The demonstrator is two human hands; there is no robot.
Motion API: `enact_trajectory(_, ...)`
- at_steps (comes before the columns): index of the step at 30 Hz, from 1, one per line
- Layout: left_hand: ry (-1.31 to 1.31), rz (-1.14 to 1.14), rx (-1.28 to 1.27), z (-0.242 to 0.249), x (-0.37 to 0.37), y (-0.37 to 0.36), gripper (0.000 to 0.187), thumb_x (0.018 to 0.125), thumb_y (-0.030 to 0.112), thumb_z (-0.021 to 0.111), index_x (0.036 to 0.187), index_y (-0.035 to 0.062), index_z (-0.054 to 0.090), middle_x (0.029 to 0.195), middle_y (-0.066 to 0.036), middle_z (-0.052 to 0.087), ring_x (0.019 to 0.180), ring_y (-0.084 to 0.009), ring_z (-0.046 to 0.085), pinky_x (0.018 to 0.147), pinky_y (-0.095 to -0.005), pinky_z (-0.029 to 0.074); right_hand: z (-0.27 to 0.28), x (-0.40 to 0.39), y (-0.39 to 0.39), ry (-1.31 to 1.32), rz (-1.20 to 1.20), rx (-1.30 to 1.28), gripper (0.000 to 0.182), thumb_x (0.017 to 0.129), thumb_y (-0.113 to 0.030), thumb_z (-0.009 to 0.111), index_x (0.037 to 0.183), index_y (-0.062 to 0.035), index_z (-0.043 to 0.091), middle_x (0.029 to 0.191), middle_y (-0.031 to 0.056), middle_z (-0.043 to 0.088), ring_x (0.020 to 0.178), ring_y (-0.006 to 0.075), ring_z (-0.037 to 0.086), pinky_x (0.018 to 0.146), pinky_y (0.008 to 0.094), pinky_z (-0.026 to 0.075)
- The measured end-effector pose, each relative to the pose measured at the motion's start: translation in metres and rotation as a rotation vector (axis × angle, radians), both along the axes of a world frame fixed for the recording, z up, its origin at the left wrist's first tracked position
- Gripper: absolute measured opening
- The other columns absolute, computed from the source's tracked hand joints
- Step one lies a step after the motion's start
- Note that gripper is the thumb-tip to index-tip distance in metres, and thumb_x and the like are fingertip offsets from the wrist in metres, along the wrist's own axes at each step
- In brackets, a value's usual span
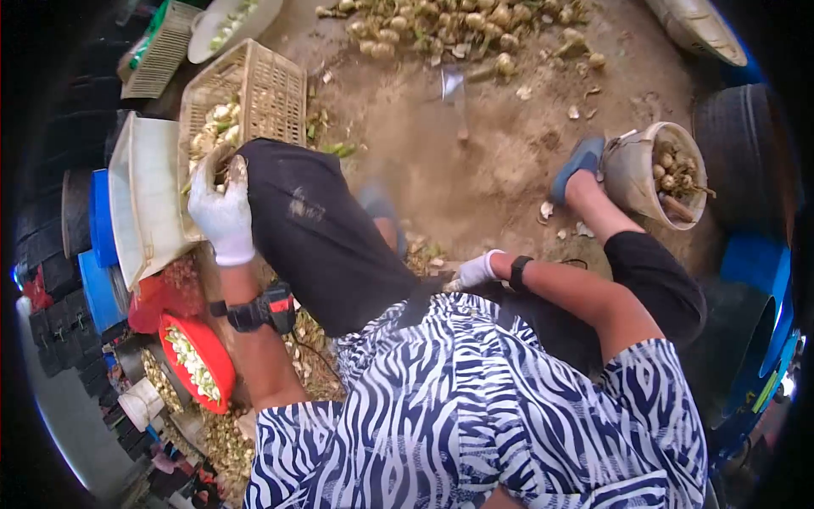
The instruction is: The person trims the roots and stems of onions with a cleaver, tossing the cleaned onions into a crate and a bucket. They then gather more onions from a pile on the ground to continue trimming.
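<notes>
My left hand (222, 216), in a white glove with soiled fingertips, is at the near end of a beige slatted crate (275, 93). Its fingers curl in around something brownish that I cannot make out. Peeled, whitish garlic bulbs (222, 123) lie in the crate just beyond the fingertips. My right hand (476, 270), also in a white glove, rests low between my thighs near my shirt hem. Its fingers are closed, and whatever they hold is hidden against the dark cloth.
A heap of unpeeled garlic (449, 25) lies on the dirt floor ahead. A white bucket (627, 174) with garlic bulbs stands by my right foot. At left are a white bin (153, 187) and a red basin (222, 365) of pale cloves. Dark tubs (742, 153) line the right.
</notes>
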State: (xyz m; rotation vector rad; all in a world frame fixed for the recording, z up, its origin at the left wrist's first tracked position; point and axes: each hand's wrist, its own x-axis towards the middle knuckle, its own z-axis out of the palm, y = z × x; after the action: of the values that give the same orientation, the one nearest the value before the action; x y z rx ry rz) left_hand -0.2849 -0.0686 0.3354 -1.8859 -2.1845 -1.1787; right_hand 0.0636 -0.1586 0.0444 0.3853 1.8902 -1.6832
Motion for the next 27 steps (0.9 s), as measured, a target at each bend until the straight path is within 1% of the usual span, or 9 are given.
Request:
enact_trajectory(1,0.199,0.031,-0.014,-0.004,0.002,0.005,0.027,0.082,0.004,0.066,0.109,-0.0008,0.064,0.104,-0.014,0.067,0.094,-0.0229,0.063,0.085,-0.0317,0.048,0.015,-0.003,0.015,0.045,0.179,-0.058,0.061,0.092,-0.056,0.045,0.122,-0.0051,0.057,0.116,0.0167,0.062,0.104,0.0319,0.058,0.092,0.0429,0.043)
enact_trajectory(3,0.497,0.018,-0.064,-0.008,0.009,0.023,0.027,0.082,0.007,0.067,0.109,0.0009,0.065,0.102,-0.013,0.066,0.093,-0.0240,0.063,0.085,-0.0328,0.049,0.008,-0.006,0.020,-0.013,0.118,-0.198,0.060,0.092,-0.055,0.044,0.123,-0.0046,0.056,0.119,0.0181,0.061,0.108,0.0327,0.056,0.094,0.0431,0.042)
enact_trajectory(6,0.106,0.119,-0.168,-0.017,0.006,0.038,0.024,0.081,0.004,0.068,0.105,-0.0002,0.066,0.099,-0.012,0.067,0.091,-0.0225,0.062,0.081,-0.0319,0.049,-0.024,-0.001,0.003,0.002,0.119,-0.294,0.057,0.093,-0.049,0.044,0.122,-0.0010,0.056,0.123,0.0210,0.058,0.115,0.0357,0.053,0.097,0.0426,0.041)
enact_trajectory(12,0.132,0.287,-0.347,-0.029,-0.005,0.082,0.025,0.083,0.005,0.064,0.107,-0.0017,0.064,0.099,-0.012,0.067,0.090,-0.0220,0.062,0.080,-0.0316,0.049,-0.050,0.010,0.005,0.174,0.058,-0.295,0.046,0.092,-0.038,0.042,0.111,-0.0004,0.062,0.111,0.0203,0.064,0.101,0.0365,0.059,0.086,0.0455,0.045)
enact_trajectory(17,0.199,0.311,-0.461,-0.020,-0.018,0.106,0.026,0.082,0.005,0.064,0.107,-0.0017,0.064,0.100,-0.015,0.066,0.093,-0.0280,0.062,0.086,-0.0359,0.047,-0.042,0.018,0.073,-0.046,0.227,-0.384,0.059,0.085,-0.056,0.049,0.093,-0.0016,0.070,0.082,0.0126,0.067,0.076,0.0280,0.059,0.069,0.0425,0.044)
enact_trajectory(20,0.251,0.305,-0.382,-0.040,-0.041,0.082,0.027,0.086,0.011,0.063,0.109,-0.0017,0.063,0.104,-0.016,0.066,0.096,-0.0275,0.061,0.087,-0.0354,0.047,-0.006,0.014,0.136,-0.317,0.360,-0.367,0.056,0.085,-0.054,0.051,0.097,-0.0023,0.069,0.089,0.0129,0.067,0.081,0.0277,0.060,0.073,0.0434,0.044)
enact_trajectory(22,0.292,0.337,-0.373,-0.038,-0.027,0.075,0.028,0.086,0.011,0.061,0.111,-0.0013,0.063,0.108,-0.017,0.065,0.100,-0.0307,0.061,0.090,-0.0376,0.045,-0.023,0.008,0.155,-0.118,0.339,-0.188,0.056,0.082,-0.052,0.055,0.108,-0.0040,0.067,0.109,0.0134,0.066,0.092,0.0273,0.059,0.082,0.0439,0.044)
enact_trajectory(26,0.402,0.318,-0.348,-0.010,-0.005,0.061,0.031,0.083,0.011,0.063,0.111,-0.0020,0.062,0.099,-0.017,0.065,0.094,-0.0341,0.059,0.087,-0.0399,0.044,-0.004,0.028,0.317,-0.275,-0.218,0.184,0.049,0.082,-0.052,0.055,0.093,-0.0064,0.070,0.087,0.0143,0.069,0.075,0.0301,0.062,0.072,0.0412,0.048)
enact_trajectory(27,0.373,0.365,-0.383,-0.009,-0.008,0.055,0.030,0.084,0.011,0.062,0.111,-0.0020,0.062,0.100,-0.018,0.065,0.095,-0.0335,0.059,0.087,-0.0393,0.045,-0.001,0.049,0.362,-0.008,-0.298,0.607,0.044,0.083,-0.046,0.054,0.088,-0.0057,0.069,0.086,0.0161,0.068,0.072,0.0344,0.062,0.068,0.0415,0.049)
